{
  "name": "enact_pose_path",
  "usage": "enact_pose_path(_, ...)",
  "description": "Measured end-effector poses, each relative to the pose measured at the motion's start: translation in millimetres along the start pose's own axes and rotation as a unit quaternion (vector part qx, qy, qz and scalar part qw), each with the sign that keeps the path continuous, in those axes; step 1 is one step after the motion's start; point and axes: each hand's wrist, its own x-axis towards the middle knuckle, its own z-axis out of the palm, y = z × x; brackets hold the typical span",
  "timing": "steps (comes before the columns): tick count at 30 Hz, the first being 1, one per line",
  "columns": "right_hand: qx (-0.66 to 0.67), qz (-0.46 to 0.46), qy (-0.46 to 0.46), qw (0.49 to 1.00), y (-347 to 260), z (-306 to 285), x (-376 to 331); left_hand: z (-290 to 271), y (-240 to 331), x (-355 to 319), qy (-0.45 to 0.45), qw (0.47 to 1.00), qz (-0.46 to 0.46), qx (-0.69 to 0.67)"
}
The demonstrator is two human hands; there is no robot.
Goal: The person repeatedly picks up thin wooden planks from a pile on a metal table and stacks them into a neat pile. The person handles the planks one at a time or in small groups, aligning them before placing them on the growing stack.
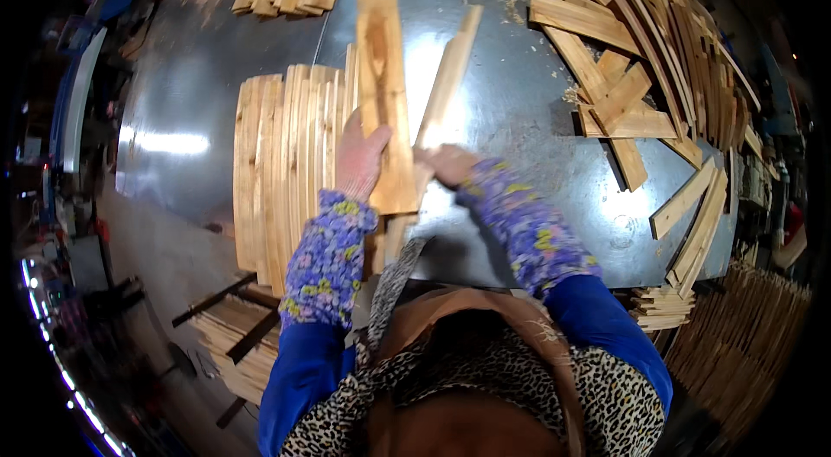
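head view: the left hand grasped a knotty board over a metal table.
the thumb pressed the board's face near its lower end; most of the length lay beyond the grip, its long axis running away from the body, far end pointing slightly left. the right hand, farther off and blurred, met a pale board slanting away rightward; whether it gripped could not be told. leftward lay a row of boards.

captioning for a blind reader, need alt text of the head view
A person's left hand holds a wooden plank over a shiny metal table; the blurred right hand is at a second plank. Aligned planks lie left, jumbled boards right.
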Motion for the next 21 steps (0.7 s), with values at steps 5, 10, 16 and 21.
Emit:
enact_pose_path(5, -0.064, -0.251, -0.022, 0.966, 52, 119, 32, -5, 4, 19, -0.022, 0.999, 0.012, -0.022)
enact_pose_path(10, -0.226, -0.132, -0.2, 0.944, 27, 66, -31, 60, 121, 187, -0.067, 0.995, 0.077, 0.012)
enact_pose_path(16, -0.086, -0.154, -0.028, 0.984, 162, -34, -37, 210, 290, 273, -0.042, 0.973, 0.113, -0.195)
enact_pose_path(21, 0.105, -0.123, 0.315, 0.935, 319, -198, -71, 366, 175, 219, -0.197, 0.95, 0.187, 0.154)
